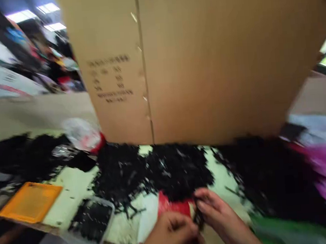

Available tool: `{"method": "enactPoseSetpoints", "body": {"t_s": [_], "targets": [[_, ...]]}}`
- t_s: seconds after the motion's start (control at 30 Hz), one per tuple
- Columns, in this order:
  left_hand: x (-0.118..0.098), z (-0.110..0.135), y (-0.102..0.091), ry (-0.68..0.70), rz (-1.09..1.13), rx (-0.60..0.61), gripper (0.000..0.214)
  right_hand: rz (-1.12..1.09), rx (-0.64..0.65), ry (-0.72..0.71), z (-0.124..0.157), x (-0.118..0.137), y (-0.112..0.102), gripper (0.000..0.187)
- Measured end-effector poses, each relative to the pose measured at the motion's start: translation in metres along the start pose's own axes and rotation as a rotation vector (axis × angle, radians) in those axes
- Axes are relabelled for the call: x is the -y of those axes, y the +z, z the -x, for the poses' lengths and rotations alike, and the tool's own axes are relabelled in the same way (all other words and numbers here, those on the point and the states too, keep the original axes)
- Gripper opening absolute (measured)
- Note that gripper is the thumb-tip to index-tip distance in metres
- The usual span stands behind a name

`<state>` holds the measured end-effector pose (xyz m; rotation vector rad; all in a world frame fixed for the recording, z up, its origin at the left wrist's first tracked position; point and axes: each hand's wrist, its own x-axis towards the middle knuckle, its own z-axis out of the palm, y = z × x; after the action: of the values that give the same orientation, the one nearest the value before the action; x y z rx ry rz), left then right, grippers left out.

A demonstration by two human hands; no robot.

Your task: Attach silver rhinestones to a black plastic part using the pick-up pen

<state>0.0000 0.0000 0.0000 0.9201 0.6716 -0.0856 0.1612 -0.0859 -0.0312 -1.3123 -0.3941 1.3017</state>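
Small black pieces (178,169) heaped across desk (72,193), blurred.
A dark piece (198,217) is pinched between left hand (169,234) and right hand (221,217), just above a red bag (173,205). More pieces are held in a clear plastic tub (91,219), left of the hands. An orange tray (31,202) is laid further left; a cardboard carton (203,58) is stood beyond the heap.

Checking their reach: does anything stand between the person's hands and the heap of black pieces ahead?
Yes: a red packet lies just beyond the left hand and right hand, between them and the heap of small black pieces.
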Motion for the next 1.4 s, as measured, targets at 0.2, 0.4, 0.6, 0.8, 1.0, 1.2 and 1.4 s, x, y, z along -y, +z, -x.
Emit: {"method": "enactPoseSetpoints", "body": {"t_s": [0.2, 0.4, 0.6, 0.8, 1.0, 1.2, 1.4], "targets": [[0.051, -0.039, -0.011, 0.122, -0.136, -0.098, 0.034, -0.205, 0.166, -0.056, -0.017, -0.05, -0.026, 0.039], [0.114, -0.025, 0.026, 0.182, -0.149, -0.171, 0.032, -0.178, 0.217, -0.142, 0.022, -0.095, -0.049, 0.036], [0.169, 0.0, 0.066, 0.184, -0.17, -0.242, 0.028, -0.108, 0.299, -0.187, 0.075, -0.124, -0.072, 0.036], [0.204, 0.02, 0.096, 0.23, -0.242, -0.27, 0.031, -0.105, 0.369, -0.29, 0.116, -0.141, -0.086, 0.032], [0.22, 0.032, 0.113, 0.275, -0.325, -0.282, 0.034, -0.041, 0.395, -0.332, 0.143, -0.142, -0.094, 0.031], [0.229, 0.037, 0.12, 0.33, -0.332, -0.237, 0.033, -0.038, 0.365, -0.33, 0.161, -0.145, -0.095, 0.036], [0.238, 0.039, 0.113, 0.341, -0.315, -0.216, 0.035, -0.092, 0.33, -0.295, 0.165, -0.157, -0.09, 0.041]]}}
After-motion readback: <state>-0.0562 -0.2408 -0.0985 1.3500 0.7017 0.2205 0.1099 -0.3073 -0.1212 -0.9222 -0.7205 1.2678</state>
